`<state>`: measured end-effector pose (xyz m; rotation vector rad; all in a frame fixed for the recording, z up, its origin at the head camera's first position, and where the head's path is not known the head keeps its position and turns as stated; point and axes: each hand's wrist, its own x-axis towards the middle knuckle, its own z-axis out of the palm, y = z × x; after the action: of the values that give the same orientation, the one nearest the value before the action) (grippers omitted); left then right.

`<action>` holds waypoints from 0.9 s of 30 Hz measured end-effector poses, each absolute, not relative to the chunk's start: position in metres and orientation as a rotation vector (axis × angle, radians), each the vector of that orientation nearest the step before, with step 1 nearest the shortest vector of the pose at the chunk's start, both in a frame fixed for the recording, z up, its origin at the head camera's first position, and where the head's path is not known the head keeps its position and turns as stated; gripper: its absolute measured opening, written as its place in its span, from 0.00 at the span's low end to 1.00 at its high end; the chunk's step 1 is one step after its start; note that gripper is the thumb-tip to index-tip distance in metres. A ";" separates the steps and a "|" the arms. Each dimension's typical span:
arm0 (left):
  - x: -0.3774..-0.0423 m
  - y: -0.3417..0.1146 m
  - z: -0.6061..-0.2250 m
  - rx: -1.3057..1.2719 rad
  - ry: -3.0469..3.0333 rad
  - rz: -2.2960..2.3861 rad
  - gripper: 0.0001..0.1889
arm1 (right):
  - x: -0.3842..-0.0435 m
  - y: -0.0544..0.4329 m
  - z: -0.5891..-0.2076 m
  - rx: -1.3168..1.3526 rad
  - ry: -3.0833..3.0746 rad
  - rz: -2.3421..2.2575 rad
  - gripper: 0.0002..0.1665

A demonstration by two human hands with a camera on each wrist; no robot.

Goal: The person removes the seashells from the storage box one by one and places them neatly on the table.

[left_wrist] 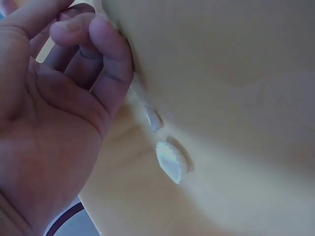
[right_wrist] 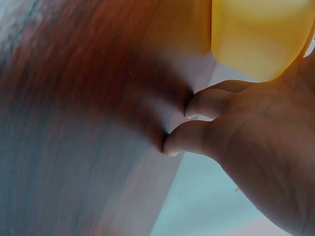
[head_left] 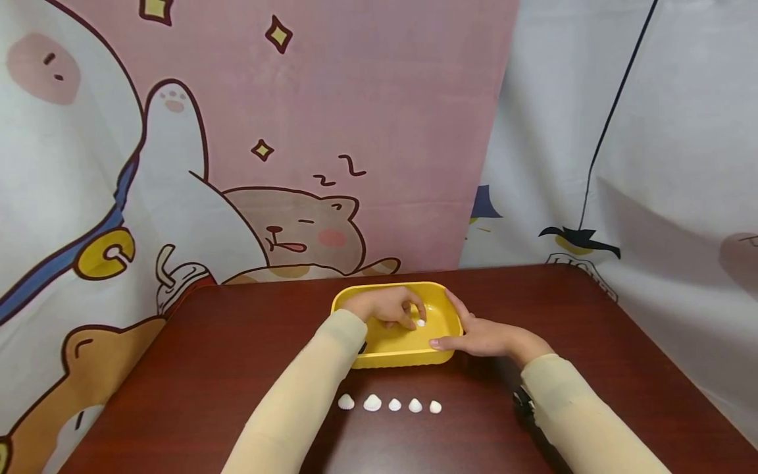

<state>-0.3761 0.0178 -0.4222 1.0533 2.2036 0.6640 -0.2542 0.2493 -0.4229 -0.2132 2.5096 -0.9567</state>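
Note:
My left hand (head_left: 387, 306) reaches into a yellow plastic tray (head_left: 393, 361), its thumb and index finger curved together around a small white seashell (head_left: 421, 322). Seen from the left wrist, the fingers curl above the tray floor, and their tips are partly hidden. Two more shells lie there beside the palm: a scalloped shell (left_wrist: 171, 162) and a narrower-looking shell (left_wrist: 153, 119). My right hand (head_left: 488, 336) holds the tray's right end, with the thumb over the near rim and the index finger along the far side. Two of its fingertips (right_wrist: 172, 142) touch the tabletop in the right wrist view.
In front of the tray, a row of several white shells (head_left: 372, 403) lies on the dark red-brown table (head_left: 266, 342). A dark object (head_left: 362, 347) shows at the tray's left side. Behind the table hangs a cartoon-printed cloth (head_left: 385, 131).

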 end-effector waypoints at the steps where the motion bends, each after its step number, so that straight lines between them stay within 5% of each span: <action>1: -0.377 0.018 -0.423 1.049 2.207 0.664 0.12 | -0.254 0.249 -0.423 -0.214 2.510 -0.956 0.77; 27: -0.381 0.021 -0.429 1.040 2.234 0.656 0.07 | -0.252 0.249 -0.423 -0.198 2.507 -0.972 0.76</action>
<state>-0.3808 0.0207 -0.4289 1.0399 2.2343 0.6562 -0.2524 0.2490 -0.4233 -0.1984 2.5068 -0.9716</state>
